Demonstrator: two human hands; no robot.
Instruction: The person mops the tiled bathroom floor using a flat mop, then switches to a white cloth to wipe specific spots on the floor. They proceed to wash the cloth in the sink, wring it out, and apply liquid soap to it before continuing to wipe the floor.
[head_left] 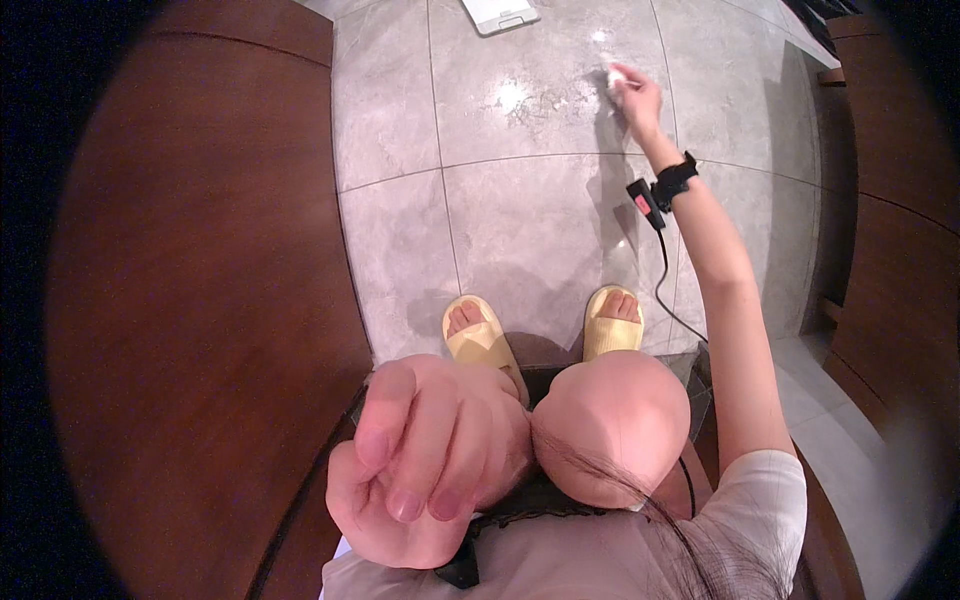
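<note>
My right arm is stretched far forward over the grey tiled floor. At its end my right hand (640,102) is closed on a small white wad, which looks like tissue (614,78), low at the floor. Just left of it, a shiny, blotchy patch (545,105) marks the tile. Close to the camera, my left hand (425,450) is raised in front of my left knee with its fingers curled in. Nothing shows between those fingers, though the palm is partly hidden.
Dark brown wooden panels rise on the left (200,280) and right (905,220). A flat white device (500,14) lies at the far edge. Yellow slippers (478,335) are on my feet. From a black wristband (674,182) on my right wrist, a cable (661,275) hangs down.
</note>
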